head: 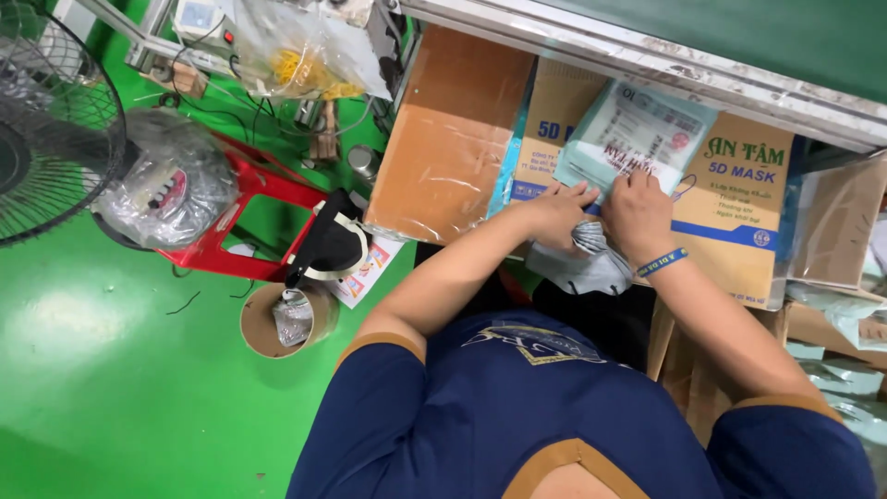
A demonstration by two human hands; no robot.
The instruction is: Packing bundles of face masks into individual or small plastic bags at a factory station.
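A clear plastic pouch [637, 129] with a printed label lies on a flat brown carton [739, 231] printed in blue and green. My left hand [554, 214] and my right hand [637, 217], which wears a blue wristband, meet at the pouch's near edge with fingers curled on it. A bunch of grey face masks [591, 263] sticks out from under both palms toward my body. Whether the masks' far ends are inside the pouch is hidden by my hands.
A tape-wrapped brown box [443, 139] stands left of the carton. On the green floor are a red stool [259, 185] carrying a full plastic bag [171, 180], a tape roll [273, 323] and a fan [51, 129]. A metal conveyor frame [665, 55] runs along the top.
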